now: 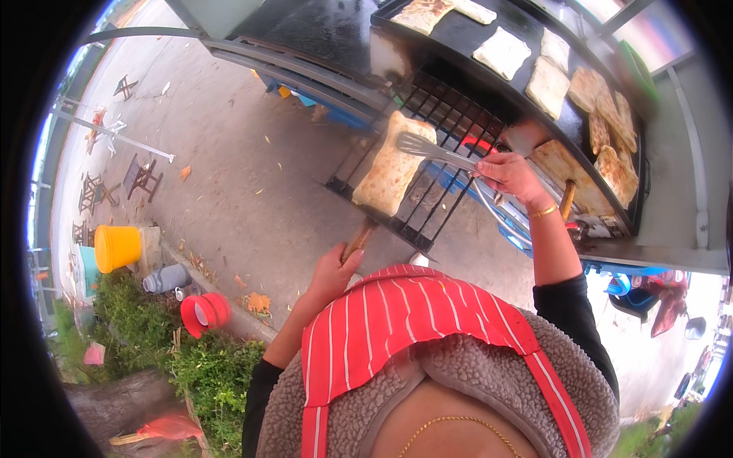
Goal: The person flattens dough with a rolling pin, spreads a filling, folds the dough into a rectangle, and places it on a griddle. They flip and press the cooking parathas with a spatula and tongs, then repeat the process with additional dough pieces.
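My left hand (339,268) is closed around the wooden handle (362,237) of a black barred grill rack (438,192), which is drawn partly out from under the griddle. A browned rectangular flatbread (389,172) lies on the left part of the rack. In my right hand (511,176) is a pair of metal tongs (444,153) with a slotted head. The tongs' head rests over the upper right part of the bread; whether they pinch it I cannot tell.
A black griddle (458,43) above the rack carries pale flatbreads (548,86) and a browned pile (613,126) at the right. Another wooden handle (568,200) juts from a panel beneath it. Yellow (117,248) and red buckets (205,314) stand lower left, near shrubs (212,378).
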Demonstrator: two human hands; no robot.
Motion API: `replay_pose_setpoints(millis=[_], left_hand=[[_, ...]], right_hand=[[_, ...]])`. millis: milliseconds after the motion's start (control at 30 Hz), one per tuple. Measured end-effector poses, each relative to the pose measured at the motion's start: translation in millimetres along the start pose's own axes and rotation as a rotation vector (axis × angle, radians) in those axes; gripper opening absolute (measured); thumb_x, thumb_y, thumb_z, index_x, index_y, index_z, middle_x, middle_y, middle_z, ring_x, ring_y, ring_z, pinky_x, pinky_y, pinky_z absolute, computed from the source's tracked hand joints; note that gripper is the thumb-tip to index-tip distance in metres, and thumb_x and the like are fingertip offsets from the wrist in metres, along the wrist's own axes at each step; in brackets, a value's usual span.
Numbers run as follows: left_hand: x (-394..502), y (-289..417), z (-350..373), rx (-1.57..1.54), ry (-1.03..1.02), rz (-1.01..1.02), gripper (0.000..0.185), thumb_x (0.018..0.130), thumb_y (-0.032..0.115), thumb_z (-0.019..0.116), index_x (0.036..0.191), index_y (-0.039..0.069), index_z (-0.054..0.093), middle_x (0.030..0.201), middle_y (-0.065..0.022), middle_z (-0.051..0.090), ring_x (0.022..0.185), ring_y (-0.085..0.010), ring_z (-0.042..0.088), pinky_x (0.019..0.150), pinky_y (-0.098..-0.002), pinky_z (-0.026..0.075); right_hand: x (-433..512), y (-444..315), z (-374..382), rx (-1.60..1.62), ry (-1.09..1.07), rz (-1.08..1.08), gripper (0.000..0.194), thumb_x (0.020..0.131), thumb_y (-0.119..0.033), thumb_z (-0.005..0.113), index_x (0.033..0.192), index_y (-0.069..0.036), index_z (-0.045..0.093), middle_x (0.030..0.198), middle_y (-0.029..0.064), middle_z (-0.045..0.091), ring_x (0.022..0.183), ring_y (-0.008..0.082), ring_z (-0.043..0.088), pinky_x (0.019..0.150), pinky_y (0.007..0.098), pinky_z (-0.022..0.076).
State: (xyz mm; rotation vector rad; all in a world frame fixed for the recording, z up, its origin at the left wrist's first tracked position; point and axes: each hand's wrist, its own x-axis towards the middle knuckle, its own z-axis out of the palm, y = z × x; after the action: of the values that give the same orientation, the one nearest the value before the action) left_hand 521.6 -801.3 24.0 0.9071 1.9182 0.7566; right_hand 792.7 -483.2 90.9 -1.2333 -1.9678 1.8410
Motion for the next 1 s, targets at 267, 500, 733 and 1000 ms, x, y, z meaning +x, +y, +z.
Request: replay_pose_setpoints(millis=[267,500,733,1000], left_hand=[[-0.2,2.6,1.6,0.028,0.015,0.046,0.035,0.094,0.038,0.062,0.094,0.003,0.059,0.067,-0.0053,0.055,0.061,-0.0152,0.052,0.058,-0.0338,0.043],[3.3,-5.8,1.5,-0.01,-0.006,0.076,0.037,0.094,0.039,0.061,0.094,0.002,0.059,0.07,-0.0104,0.058,0.064,-0.0219,0.056,0.06,-0.037,0.044],[2.2,-16.8,2.5,0.144,-0.013,0.049,0.041,0.095,0.041,0.061,0.096,0.0,0.058,0.079,-0.0235,0.064,0.073,-0.0393,0.063,0.065,-0.0455,0.047],[3.6,-18.5,5.2,0.085,0.052,0.05,0.043,0.093,0.041,0.063,0.092,-0.002,0.059,0.076,-0.0261,0.061,0.071,-0.0409,0.061,0.063,-0.047,0.044]], right_hand=[[-42.7,-50.5,14.5,-0.973,0.78,-0.837,0.012,0.08,-0.024,0.078,0.081,-0.015,0.07,0.068,0.0054,0.058,0.063,0.025,0.061,0.053,0.0346,0.0466],[-61.5,-48.0,59.2,-1.273,0.404,-1.058,0.02,0.078,-0.024,0.076,0.079,-0.015,0.058,0.07,0.004,0.046,0.059,0.0204,0.057,0.052,0.0351,0.047],[-36.9,-21.2,20.1,-0.146,0.487,-0.393,0.02,0.091,-0.028,0.073,0.09,-0.008,0.075,0.069,0.0021,0.064,0.062,0.0123,0.057,0.054,0.0278,0.0405],[32.1,-89.9,-61.1,0.341,0.352,-0.005,0.029,0.102,-0.033,0.052,0.103,-0.007,0.066,0.067,0.0014,0.056,0.044,0.0051,0.037,0.04,0.0228,0.0258]])
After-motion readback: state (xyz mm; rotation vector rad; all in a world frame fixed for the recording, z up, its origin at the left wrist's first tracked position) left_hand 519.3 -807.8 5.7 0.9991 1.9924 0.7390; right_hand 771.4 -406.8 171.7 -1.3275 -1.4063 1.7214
